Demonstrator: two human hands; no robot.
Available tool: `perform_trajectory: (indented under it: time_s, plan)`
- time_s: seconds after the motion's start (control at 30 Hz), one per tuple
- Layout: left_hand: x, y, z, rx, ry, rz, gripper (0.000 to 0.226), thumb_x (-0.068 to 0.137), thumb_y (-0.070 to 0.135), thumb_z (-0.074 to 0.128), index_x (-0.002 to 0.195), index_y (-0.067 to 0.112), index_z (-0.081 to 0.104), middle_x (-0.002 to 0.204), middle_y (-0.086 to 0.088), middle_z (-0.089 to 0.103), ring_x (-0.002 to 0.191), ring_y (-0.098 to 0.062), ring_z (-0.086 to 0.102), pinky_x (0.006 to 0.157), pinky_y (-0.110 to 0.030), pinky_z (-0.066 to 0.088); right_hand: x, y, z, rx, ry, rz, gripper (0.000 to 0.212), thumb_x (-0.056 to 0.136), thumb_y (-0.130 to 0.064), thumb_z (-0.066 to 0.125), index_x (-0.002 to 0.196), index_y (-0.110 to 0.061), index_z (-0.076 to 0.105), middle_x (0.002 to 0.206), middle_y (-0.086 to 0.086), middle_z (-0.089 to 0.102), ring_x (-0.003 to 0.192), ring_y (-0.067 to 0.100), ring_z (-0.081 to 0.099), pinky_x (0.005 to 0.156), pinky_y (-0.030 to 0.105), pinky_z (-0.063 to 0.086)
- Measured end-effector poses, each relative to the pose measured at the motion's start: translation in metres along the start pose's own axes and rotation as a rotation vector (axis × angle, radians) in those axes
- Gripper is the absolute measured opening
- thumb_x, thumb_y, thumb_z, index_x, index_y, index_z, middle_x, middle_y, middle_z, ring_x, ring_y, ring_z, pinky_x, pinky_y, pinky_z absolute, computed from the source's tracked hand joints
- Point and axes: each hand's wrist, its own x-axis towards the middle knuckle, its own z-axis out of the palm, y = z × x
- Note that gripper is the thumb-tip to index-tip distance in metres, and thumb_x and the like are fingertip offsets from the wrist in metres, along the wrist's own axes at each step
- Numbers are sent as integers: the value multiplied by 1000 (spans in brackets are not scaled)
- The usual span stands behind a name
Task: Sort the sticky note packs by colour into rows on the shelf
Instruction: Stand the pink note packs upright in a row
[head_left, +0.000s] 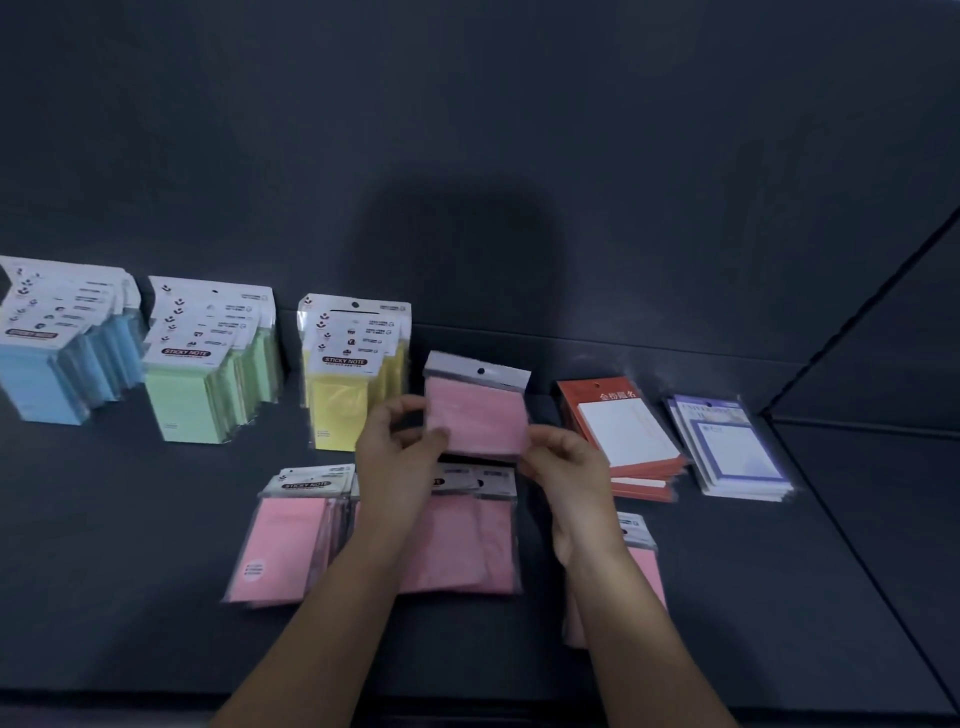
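You hold a pink pack (478, 410) above the middle of the shelf (156, 545). Your left hand (400, 447) pinches its left edge and your right hand (563, 457) grips its lower right corner (the view is blurred). Loose pink packs (283, 535) lie under your arms, nearer the front edge. Along the back edge stand a blue row (52, 353), a green row (202, 374) and a yellow row (348, 384). Red pads (623, 436) and purple pads (732, 447) lie toward the right edge.

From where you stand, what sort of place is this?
Probably a stationery shop: retail-packed blue packs, green packs and yellow packs stand in rows on the dark shelf, and the left hand and right hand hold a pink pack.
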Motion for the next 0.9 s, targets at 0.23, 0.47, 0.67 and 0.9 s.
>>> perform_trajectory:
  time_s: [0.23, 0.47, 0.67, 0.9]
  plan:
    - [-33, 32, -3, -22, -133, 379, 23, 79, -6, 66, 87, 16, 62, 87, 3, 73, 84, -7, 67, 76, -19, 51, -35, -33, 1, 122, -350, -1, 16, 91, -26, 56, 96, -17, 69, 97, 1, 72, 94, 14, 66, 80, 24, 51]
    - [-59, 24, -23, 165, -540, 509, 19, 76, 25, 65, 94, 22, 69, 95, 6, 70, 92, -7, 65, 84, -19, 48, -47, -37, -4, 329, -118, -62, 18, 94, -3, 45, 99, -13, 60, 80, 2, 69, 70, 13, 66, 58, 24, 52]
    - [-50, 2, -71, 358, -119, 199, 36, 76, 28, 55, 111, 21, 55, 111, 10, 58, 108, -7, 53, 89, -21, 42, -46, -6, 9, -30, -166, -69, 28, 90, 1, 51, 104, -24, 50, 103, 0, 62, 91, 13, 60, 81, 27, 52]
    - [-44, 1, -79, 445, -319, -66, 39, 90, 0, 44, 122, 21, 39, 117, -4, 53, 88, -10, 51, 70, -21, 36, -45, 17, 34, -709, -170, -247, 44, 84, -12, 57, 128, -13, 48, 120, 6, 58, 114, 25, 51, 99, 31, 38]
